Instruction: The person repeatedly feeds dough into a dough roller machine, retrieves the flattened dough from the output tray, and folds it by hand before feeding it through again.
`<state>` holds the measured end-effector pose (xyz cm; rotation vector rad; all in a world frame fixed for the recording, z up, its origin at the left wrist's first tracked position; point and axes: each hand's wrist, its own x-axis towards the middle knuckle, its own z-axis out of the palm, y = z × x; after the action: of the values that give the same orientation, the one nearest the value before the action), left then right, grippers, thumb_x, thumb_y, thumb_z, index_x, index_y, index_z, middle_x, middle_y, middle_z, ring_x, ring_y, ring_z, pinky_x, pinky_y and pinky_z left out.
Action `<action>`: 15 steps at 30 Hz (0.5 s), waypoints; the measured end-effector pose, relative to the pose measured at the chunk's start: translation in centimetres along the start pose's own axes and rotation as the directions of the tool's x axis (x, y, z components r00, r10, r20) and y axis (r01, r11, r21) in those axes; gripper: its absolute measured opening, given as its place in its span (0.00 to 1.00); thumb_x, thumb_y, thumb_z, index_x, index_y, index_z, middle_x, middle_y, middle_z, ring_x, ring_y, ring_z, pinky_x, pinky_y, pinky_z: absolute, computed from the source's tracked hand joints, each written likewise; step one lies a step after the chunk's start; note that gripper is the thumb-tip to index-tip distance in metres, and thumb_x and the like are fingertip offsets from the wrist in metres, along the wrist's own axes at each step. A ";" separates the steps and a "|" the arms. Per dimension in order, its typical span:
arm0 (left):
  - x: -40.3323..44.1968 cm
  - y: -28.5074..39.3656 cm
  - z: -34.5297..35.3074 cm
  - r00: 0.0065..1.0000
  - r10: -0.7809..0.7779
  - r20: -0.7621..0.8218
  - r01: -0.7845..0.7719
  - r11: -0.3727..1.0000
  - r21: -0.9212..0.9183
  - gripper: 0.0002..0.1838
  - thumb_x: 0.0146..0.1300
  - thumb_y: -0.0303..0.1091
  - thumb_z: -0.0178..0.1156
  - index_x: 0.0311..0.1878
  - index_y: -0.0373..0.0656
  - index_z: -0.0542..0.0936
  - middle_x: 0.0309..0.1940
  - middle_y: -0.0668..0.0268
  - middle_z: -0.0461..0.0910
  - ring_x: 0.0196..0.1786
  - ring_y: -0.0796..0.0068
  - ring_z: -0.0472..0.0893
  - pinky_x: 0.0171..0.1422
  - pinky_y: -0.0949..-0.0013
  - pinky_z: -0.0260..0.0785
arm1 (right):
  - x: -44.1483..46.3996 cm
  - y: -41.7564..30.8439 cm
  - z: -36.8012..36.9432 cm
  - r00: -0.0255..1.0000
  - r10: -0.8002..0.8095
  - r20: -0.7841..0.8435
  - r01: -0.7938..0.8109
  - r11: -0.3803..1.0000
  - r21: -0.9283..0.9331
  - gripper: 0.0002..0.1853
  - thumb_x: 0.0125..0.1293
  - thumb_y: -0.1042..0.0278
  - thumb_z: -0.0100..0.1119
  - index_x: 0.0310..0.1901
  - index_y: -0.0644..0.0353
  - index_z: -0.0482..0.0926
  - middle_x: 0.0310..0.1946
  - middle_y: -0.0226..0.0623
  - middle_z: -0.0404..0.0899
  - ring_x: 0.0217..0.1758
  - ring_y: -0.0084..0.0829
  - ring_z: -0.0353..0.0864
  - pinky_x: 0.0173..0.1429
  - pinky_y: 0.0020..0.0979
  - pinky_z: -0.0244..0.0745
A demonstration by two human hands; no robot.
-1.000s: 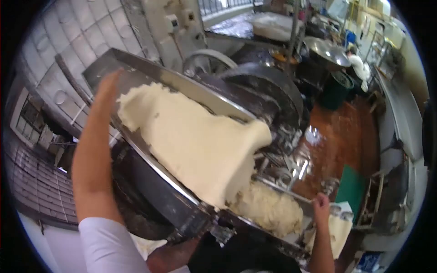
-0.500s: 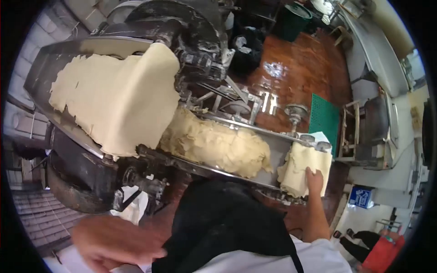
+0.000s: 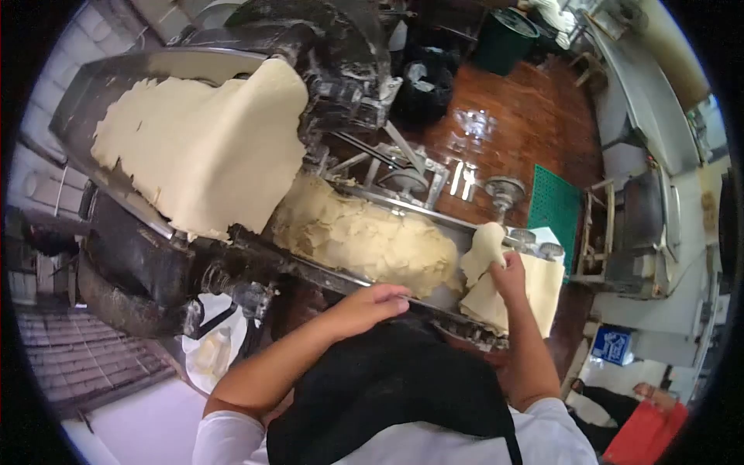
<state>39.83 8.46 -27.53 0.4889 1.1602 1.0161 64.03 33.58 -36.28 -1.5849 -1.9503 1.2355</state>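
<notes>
One soft, floppy dough flap (image 3: 484, 246) in right hand (image 3: 509, 277).

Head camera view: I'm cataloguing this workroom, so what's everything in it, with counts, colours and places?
Trough: one, silver, upper left
Dough sheet: one, cream, in trough
Tray: one, silver, centre
Dough pile: one, pale yellow, in tray
Folded dough: one stack, cream, tray's right end
Machinery: count unclear, dark, upper left
Barrel: one, green, top
Mat: one, green, right
Apron: one, black, bottom
Left hand: one, bare, tray's near side
Right hand: one, bare, gripping dough
</notes>
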 end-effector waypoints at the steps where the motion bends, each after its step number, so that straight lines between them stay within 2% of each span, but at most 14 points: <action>1: 0.3 -1.0 -0.2 0.999 0.044 -0.007 -0.043 0.998 0.036 0.25 0.66 0.41 0.58 0.61 0.37 0.71 0.53 0.60 0.77 0.55 0.75 0.74 0.59 0.72 0.65 | -0.1 -0.3 0.9 1.000 -0.027 0.016 0.027 1.000 0.008 0.13 0.50 0.73 0.59 0.39 0.62 0.71 0.28 0.34 0.76 0.29 0.24 0.75 0.33 0.28 0.71; 4: 0.0 -2.3 -0.5 0.999 -0.014 -0.051 0.017 0.998 0.065 0.25 0.66 0.41 0.59 0.61 0.36 0.71 0.52 0.60 0.77 0.55 0.76 0.74 0.59 0.74 0.65 | -0.5 -1.4 2.0 0.995 0.044 0.091 -0.063 0.974 0.218 0.12 0.51 0.75 0.58 0.39 0.61 0.71 0.29 0.32 0.75 0.27 0.23 0.74 0.31 0.26 0.70; 5: -0.2 -2.3 -0.8 0.999 -0.042 -0.025 0.044 0.997 0.070 0.27 0.66 0.47 0.56 0.61 0.38 0.71 0.53 0.63 0.77 0.56 0.73 0.74 0.60 0.69 0.64 | -0.7 -1.8 1.8 0.991 0.050 0.124 -0.076 0.973 0.216 0.12 0.51 0.77 0.57 0.39 0.59 0.71 0.30 0.31 0.75 0.27 0.22 0.73 0.30 0.25 0.70; 8: -0.5 -2.0 -1.4 0.975 -0.199 -0.103 0.197 0.980 -0.028 0.30 0.68 0.54 0.50 0.62 0.40 0.71 0.57 0.64 0.75 0.59 0.69 0.72 0.64 0.62 0.61 | -1.7 -7.0 1.2 0.978 0.006 0.209 -0.082 0.932 0.353 0.12 0.51 0.77 0.56 0.39 0.59 0.71 0.30 0.30 0.75 0.28 0.21 0.73 0.30 0.24 0.70; 11: 0.8 -1.6 -1.3 0.993 -0.096 -0.073 0.090 0.993 -0.076 0.33 0.68 0.60 0.45 0.65 0.43 0.69 0.61 0.63 0.71 0.63 0.66 0.69 0.67 0.57 0.58 | -2.5 -11.8 1.6 0.953 -0.089 0.291 -0.041 0.910 0.413 0.13 0.51 0.76 0.57 0.40 0.57 0.71 0.32 0.29 0.74 0.32 0.20 0.73 0.31 0.24 0.70; 14: 3.5 -2.2 -1.5 0.996 -0.050 -0.078 0.031 0.973 -0.229 0.34 0.68 0.60 0.44 0.67 0.43 0.65 0.65 0.63 0.67 0.65 0.67 0.66 0.69 0.61 0.56 | -3.3 -16.0 5.3 0.915 -0.152 0.374 -0.048 0.878 0.476 0.15 0.51 0.75 0.60 0.42 0.56 0.72 0.34 0.29 0.75 0.35 0.21 0.74 0.33 0.24 0.71; 15: 4.5 -3.1 -2.2 0.999 0.031 -0.039 -0.043 0.928 -0.371 0.35 0.68 0.61 0.43 0.67 0.43 0.64 0.64 0.62 0.68 0.65 0.68 0.67 0.70 0.63 0.56 | -3.7 -17.2 7.3 0.910 -0.157 0.384 -0.055 0.871 0.488 0.15 0.52 0.74 0.60 0.43 0.57 0.72 0.35 0.30 0.75 0.35 0.22 0.75 0.33 0.25 0.72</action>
<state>39.26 10.42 -33.03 0.1929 0.9583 1.2484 49.36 27.20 -25.96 -1.0625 -1.6754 1.9811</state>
